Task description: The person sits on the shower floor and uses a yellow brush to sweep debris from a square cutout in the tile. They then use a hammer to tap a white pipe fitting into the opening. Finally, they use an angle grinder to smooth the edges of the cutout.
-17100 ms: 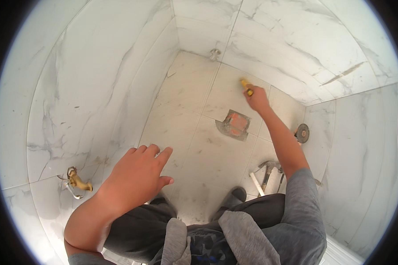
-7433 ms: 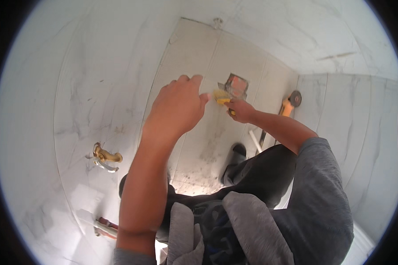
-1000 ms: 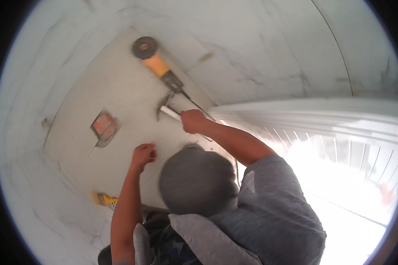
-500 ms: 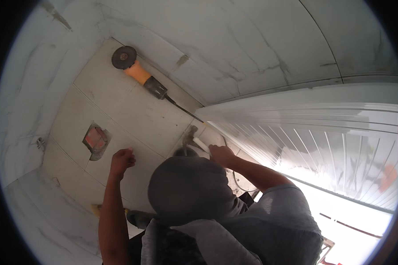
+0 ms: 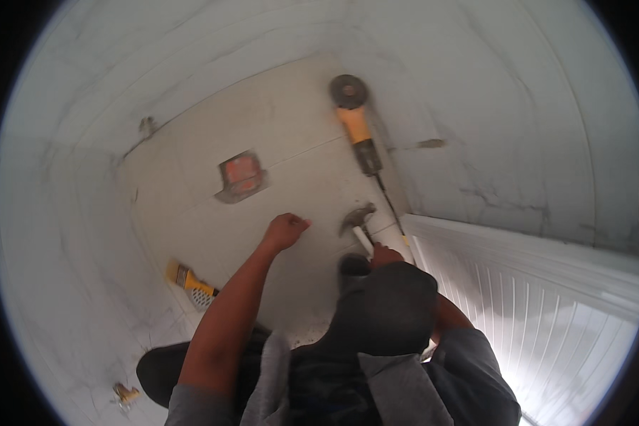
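Observation:
In my right hand [image 5: 386,254] is a claw hammer [image 5: 363,240], gripped by its white handle. Its metal head is just above the pale tiled floor, or touching it; I cannot tell which. My left hand [image 5: 289,231] is closed, fingertips pressed together, to the left of the hammer; anything small inside is hidden. Beyond it, a rough-edged cut-out [image 5: 241,176] in the floor shows a reddish bottom. An orange and black angle grinder [image 5: 355,124] with a dark disc lies along the right wall, its cord trailing towards me.
A yellow-handled brush [image 5: 184,275] lies at the left beside a perforated round plate [image 5: 200,298]. Marbled tile walls [image 5: 476,142] enclose the floor. At the right stands a white ribbed panel [image 5: 539,312]. A brass fitting [image 5: 126,394] sticks out at lower left.
The view has turned, so the grinder and cut-out appear further right and the brush comes into sight. My left hand is nearer to the hammer. My right hand still grips the hammer.

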`<state>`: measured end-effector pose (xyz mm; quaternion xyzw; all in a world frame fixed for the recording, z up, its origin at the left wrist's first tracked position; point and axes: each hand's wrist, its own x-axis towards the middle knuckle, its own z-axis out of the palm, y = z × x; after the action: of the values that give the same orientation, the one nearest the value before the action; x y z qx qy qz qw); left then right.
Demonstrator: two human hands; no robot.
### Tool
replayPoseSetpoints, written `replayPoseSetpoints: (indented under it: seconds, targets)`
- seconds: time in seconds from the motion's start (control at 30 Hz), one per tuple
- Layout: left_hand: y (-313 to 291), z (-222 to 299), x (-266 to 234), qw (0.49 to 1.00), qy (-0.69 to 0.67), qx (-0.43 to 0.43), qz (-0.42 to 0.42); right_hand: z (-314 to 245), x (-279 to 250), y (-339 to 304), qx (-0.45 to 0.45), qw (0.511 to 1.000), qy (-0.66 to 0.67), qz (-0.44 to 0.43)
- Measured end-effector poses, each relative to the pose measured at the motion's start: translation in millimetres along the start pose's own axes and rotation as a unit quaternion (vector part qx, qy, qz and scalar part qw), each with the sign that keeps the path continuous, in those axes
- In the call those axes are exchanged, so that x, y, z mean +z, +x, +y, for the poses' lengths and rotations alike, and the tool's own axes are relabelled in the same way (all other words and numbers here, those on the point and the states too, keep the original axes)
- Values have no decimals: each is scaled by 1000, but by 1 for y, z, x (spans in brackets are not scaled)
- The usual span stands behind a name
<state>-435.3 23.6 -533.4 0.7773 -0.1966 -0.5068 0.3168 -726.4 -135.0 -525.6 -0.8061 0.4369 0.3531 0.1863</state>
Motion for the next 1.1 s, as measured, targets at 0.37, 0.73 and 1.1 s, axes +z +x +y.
replayPoseSetpoints:
  seconds: [0.37,0.73,1.1]
  targets:
    - [1,2,-2,959,208,-1,-194,-18,-113,25,-192,964,95,159]
    - [-48,15,-50,995,66,-61,-47,-87,-166,148,16,958,80,273]
    - [-6,29,-41,972,-197,64,112,-92,-179,88,-201,854,480,2]
